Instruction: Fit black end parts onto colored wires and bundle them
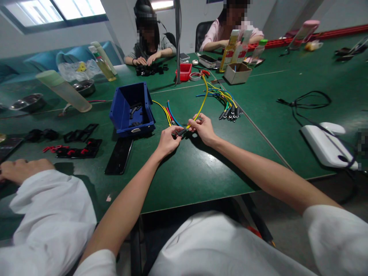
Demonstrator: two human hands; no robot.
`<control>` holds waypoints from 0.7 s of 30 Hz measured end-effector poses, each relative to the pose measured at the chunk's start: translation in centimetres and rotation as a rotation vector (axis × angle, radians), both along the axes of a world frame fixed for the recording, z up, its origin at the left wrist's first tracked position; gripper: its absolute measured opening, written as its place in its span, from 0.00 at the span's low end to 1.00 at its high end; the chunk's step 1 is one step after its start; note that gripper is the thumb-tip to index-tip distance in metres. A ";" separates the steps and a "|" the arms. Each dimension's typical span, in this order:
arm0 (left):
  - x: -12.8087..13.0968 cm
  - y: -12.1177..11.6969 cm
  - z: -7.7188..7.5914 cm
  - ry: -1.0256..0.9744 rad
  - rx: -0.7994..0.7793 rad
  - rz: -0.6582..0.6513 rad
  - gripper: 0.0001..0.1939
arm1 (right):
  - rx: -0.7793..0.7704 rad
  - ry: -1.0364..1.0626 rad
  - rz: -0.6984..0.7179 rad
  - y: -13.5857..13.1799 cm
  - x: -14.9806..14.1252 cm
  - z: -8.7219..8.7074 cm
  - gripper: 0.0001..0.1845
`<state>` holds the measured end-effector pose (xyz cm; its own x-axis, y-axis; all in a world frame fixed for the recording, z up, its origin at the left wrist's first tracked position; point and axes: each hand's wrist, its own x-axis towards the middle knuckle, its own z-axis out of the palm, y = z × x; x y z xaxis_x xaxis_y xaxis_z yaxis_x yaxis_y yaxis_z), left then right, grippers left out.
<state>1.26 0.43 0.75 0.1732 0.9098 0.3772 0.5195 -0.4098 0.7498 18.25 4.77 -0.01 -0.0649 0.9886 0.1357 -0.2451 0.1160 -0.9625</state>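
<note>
Left grip (169,141): nearly closed, fingers around a black sleeve (183,132).
Right grip (205,129): thumb and fingertips pinched on a yellow cable (206,96), just beside the sleeve.
Yellow cable: between both hands over the table (218,168), its free length arching to the far side.
Table: green; blue bin (126,129) and smartphone (119,156) left, black-ended cables (230,111) far right.
Room: window (80,9) far left, two people (151,44) seated far.
</note>
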 end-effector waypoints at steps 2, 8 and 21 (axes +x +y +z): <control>0.0 0.0 -0.1 -0.005 -0.006 -0.002 0.13 | -0.002 -0.004 0.000 0.0 0.0 0.0 0.27; 0.0 0.0 -0.1 -0.011 -0.015 -0.005 0.12 | -0.007 0.002 0.008 0.0 0.0 0.1 0.27; -0.1 0.2 -0.5 -0.023 -0.019 -0.008 0.12 | -0.010 -0.019 0.014 -0.2 -0.1 0.3 0.28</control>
